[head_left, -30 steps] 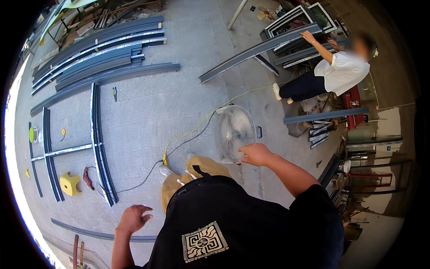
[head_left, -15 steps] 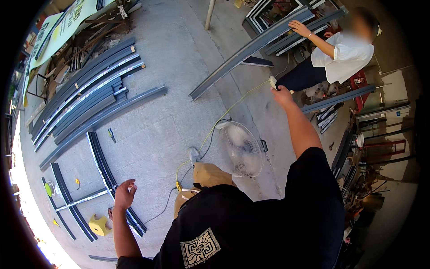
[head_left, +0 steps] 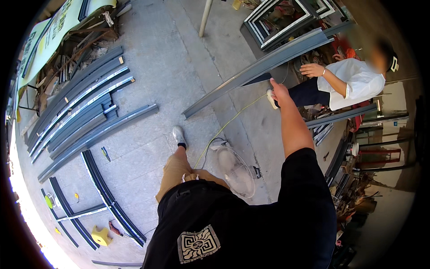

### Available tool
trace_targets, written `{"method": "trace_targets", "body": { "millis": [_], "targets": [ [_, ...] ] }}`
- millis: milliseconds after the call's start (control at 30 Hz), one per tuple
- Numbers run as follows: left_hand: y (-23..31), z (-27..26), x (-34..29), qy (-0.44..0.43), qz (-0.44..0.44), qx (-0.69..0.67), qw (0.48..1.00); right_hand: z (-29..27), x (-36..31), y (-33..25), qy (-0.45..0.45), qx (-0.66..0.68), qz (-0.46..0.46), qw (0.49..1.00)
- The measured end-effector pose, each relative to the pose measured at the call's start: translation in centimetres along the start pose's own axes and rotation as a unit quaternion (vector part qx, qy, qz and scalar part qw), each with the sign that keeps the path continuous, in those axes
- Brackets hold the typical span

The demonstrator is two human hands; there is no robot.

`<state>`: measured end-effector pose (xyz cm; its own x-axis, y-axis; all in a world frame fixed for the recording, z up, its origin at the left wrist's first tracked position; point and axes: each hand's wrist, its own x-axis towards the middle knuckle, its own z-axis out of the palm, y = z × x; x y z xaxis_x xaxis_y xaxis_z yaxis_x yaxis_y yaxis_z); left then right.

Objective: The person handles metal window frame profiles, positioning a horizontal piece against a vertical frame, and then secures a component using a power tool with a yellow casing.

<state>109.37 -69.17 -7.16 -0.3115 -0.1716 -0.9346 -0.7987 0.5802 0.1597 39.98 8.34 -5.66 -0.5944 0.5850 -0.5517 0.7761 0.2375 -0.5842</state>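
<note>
My right hand (head_left: 280, 92) is held out in front of me at the end of a bare forearm. It overlaps the floor just beside a short dark piece (head_left: 256, 80) under a long grey metal profile (head_left: 251, 65). One finger or the thumb points forward; the other fingers are hidden, and I see nothing in them. My left hand is out of view. The long profile slants from the floor up to the right, its far end by a stack of window frames (head_left: 280, 22). To its right a co-worker in a white shirt (head_left: 351, 85) holds a hand near the profile.
A floor fan (head_left: 235, 172) stands right of my legs, with a yellow cord (head_left: 233, 116) running past it. Grey profiles (head_left: 101, 125) lie at left. Nearer are a ladder-like frame of dark bars (head_left: 105, 197), a yellow stool (head_left: 102, 235) and small tools. Clutter lines the right wall.
My left hand has dropped out of view. I have stepped forward, and my right hand reaches slightly farther forward. The co-worker's hand has come off the long profile and the co-worker has shifted right.
</note>
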Motion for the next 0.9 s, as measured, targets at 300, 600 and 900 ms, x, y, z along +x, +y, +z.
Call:
{"method": "trace_targets", "body": {
  "millis": [300,600,900],
  "targets": [
    [30.9,-25.7,6.5,0.215,0.134,-0.214,0.943,3.3,1.0,-7.9,0.006,0.12,0.108,0.987],
    [29.3,-30.0,-3.0,0.23,0.233,-0.342,0.881,13.5,-11.0,-1.8,-0.156,0.369,0.087,0.912],
    [4.8,0.3,-4.7,0.086,-0.199,-0.386,0.897,18.7,-16.6,-6.9,-0.166,0.166,0.131,0.963]
  ]
}}
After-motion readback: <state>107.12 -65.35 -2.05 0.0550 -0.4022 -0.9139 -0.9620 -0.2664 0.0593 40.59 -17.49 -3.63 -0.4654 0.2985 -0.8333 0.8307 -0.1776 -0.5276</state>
